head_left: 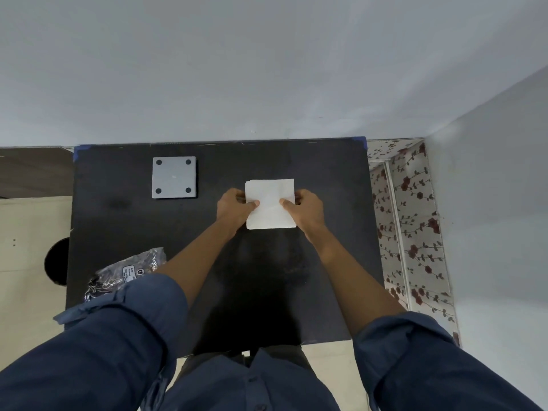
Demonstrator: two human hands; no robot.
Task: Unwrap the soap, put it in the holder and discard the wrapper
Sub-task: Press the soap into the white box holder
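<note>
We hold the white paper-wrapped packet (pixel 270 204) between both hands, just above or on the black tabletop (pixel 326 262), right of centre and toward the far edge. The left hand (pixel 235 207) pinches its left side, thumb on top and fingers (pixel 240 197) curled under; the right hand (pixel 305 210) grips the right side the same way. Both are closed on the paper. We cannot see the soap itself; we judge it sits inside these folds.

The wrapper looks like soft, thin paper: light, floppy, easy to tear, and it will crease rather than resist. The bar inside is likely firm and may be slick once bare, so we should peel from a loose flap at the near edge while keeping one thumb pressing the bulk down.

The grey square holder (pixel 174 177) with four dark dots lies well apart to the left, with bare tabletop between. A crinkly plastic bag (pixel 130 269) sits near the left edge by our left sleeve (pixel 118 327). The wall runs close behind the far edge, and the right edge lies near the right hand, so the open room is toward us and leftward
</note>
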